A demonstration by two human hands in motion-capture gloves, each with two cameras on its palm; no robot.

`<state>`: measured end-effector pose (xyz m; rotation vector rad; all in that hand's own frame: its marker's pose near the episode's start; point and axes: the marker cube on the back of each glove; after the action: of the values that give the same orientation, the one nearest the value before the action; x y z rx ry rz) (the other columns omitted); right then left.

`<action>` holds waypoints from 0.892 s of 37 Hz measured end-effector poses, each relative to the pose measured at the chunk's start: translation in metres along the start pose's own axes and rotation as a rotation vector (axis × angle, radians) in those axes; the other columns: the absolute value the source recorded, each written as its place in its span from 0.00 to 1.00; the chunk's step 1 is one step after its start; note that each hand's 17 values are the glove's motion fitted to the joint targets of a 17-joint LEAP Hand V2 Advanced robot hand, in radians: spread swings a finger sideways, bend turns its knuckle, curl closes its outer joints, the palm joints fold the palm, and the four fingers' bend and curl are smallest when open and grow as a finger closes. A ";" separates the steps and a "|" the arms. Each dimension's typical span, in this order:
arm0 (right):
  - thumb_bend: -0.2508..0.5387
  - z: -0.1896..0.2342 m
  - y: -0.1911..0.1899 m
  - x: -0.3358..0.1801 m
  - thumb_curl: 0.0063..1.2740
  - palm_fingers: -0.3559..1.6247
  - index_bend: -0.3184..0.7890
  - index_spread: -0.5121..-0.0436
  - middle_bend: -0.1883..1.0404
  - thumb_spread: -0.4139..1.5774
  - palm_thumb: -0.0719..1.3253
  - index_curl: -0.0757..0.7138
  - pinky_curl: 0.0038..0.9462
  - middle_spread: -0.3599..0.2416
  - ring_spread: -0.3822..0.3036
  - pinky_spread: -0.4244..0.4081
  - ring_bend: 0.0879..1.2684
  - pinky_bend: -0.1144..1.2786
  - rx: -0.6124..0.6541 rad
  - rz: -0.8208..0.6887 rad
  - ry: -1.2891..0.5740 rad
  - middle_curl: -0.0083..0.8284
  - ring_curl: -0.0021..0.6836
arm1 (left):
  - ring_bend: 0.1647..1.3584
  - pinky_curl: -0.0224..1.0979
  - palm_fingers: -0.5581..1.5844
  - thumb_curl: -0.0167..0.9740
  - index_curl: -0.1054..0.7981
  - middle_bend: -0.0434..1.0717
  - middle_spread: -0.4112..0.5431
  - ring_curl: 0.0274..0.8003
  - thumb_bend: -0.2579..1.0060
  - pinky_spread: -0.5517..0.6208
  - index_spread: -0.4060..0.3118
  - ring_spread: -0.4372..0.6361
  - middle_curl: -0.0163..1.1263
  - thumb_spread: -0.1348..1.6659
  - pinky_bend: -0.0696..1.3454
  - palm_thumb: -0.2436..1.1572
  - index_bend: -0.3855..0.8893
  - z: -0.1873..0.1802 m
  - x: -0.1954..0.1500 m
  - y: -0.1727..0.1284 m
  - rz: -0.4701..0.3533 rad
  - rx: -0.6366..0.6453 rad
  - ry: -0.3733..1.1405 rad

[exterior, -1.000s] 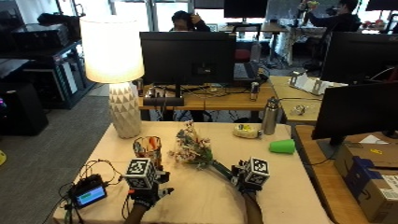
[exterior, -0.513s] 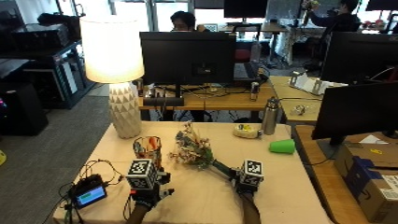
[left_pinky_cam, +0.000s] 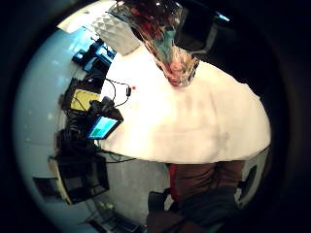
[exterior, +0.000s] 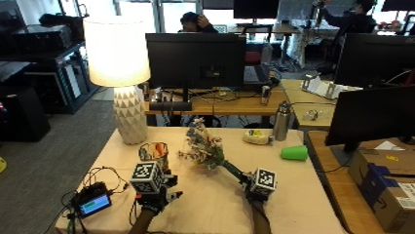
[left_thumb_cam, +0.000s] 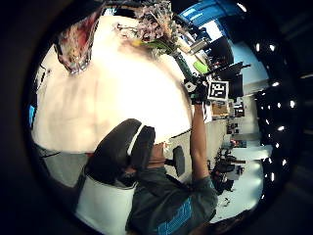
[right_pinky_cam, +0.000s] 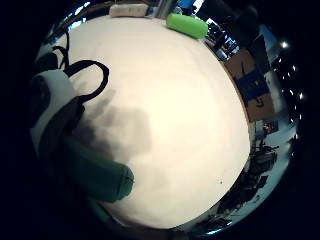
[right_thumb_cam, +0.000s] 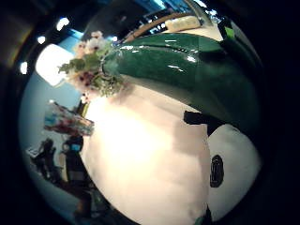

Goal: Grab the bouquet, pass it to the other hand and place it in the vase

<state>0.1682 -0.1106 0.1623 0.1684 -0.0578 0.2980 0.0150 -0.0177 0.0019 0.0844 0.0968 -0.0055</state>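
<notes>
Cream-coloured table (exterior: 311,204) is what everything sits on, with a lit lamp (exterior: 120,73) parked at its far left corner. Next down in size, the bouquet (exterior: 204,146) is held up off the table and tilted, blooms pointing toward the lamp side, and its dark green wrapped stem is gripped by the right hand (exterior: 259,184), fingers curled round the wrap. In the right thumb side palm view that green wrap (right_thumb_cam: 187,70) fills the space right by the palm. The vase (exterior: 154,152), a patterned glass one, is stood upright just past the left hand (exterior: 152,187), and nothing is in it yet. Whether the left fingers are apart or together can't be told from these shots. A green cup (exterior: 293,153) is lying on its side over to the right, well apart from the flowers.
</notes>
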 end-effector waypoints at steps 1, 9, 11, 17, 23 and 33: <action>0.28 -0.003 0.000 -0.001 0.48 0.84 0.42 0.48 0.56 0.46 0.77 0.51 0.46 0.28 0.25 0.22 0.53 0.53 0.007 0.006 -0.025 0.61 0.69 | 0.35 0.33 0.40 0.31 0.42 0.20 0.59 0.33 0.18 0.82 0.48 0.68 0.29 0.60 0.41 0.32 0.41 -0.005 0.003 -0.001 0.003 0.009 0.009; 0.28 -0.043 -0.001 -0.024 0.51 0.84 0.44 0.48 0.59 0.42 0.77 0.55 0.48 0.27 0.23 0.18 0.56 0.55 0.072 0.033 -0.301 0.64 0.73 | 0.36 0.33 0.41 0.31 0.41 0.21 0.58 0.33 0.18 0.81 0.49 0.66 0.29 0.60 0.41 0.32 0.41 -0.050 0.033 -0.018 0.059 0.105 0.200; 0.28 -0.057 0.001 -0.034 0.52 0.84 0.44 0.48 0.59 0.41 0.76 0.56 0.48 0.27 0.23 0.18 0.56 0.55 0.085 0.030 -0.393 0.64 0.73 | 0.36 0.33 0.43 0.31 0.41 0.21 0.57 0.34 0.18 0.80 0.48 0.65 0.29 0.60 0.41 0.32 0.41 -0.063 0.043 -0.024 0.076 0.122 0.292; 0.28 -0.096 0.007 -0.072 0.53 0.84 0.44 0.47 0.60 0.40 0.76 0.58 0.49 0.27 0.23 0.17 0.57 0.56 0.105 -0.028 -0.707 0.65 0.74 | 0.36 0.32 0.48 0.32 0.43 0.22 0.52 0.33 0.20 0.76 0.46 0.59 0.30 0.62 0.38 0.37 0.43 -0.090 0.077 -0.055 0.130 0.038 0.693; 0.28 -0.124 0.007 -0.119 0.55 0.83 0.43 0.47 0.60 0.39 0.76 0.59 0.49 0.27 0.23 0.16 0.57 0.57 0.161 -0.243 -1.127 0.65 0.75 | 0.35 0.32 0.50 0.34 0.45 0.21 0.48 0.34 0.22 0.73 0.44 0.55 0.31 0.63 0.36 0.45 0.42 -0.107 0.108 -0.080 0.108 0.002 1.105; 0.28 -0.136 0.020 -0.159 0.56 0.83 0.43 0.48 0.60 0.40 0.75 0.61 0.49 0.28 0.23 0.16 0.58 0.57 0.032 -0.230 -1.287 0.66 0.76 | 0.32 0.32 0.55 0.39 0.49 0.19 0.40 0.34 0.22 0.70 0.38 0.47 0.32 0.61 0.31 0.57 0.44 -0.120 0.140 -0.117 0.135 -0.089 1.481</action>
<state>0.0147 -0.1135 0.0187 0.3741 -1.2997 -0.0809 0.1420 -0.1239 -0.1406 -0.0102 1.5701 0.2000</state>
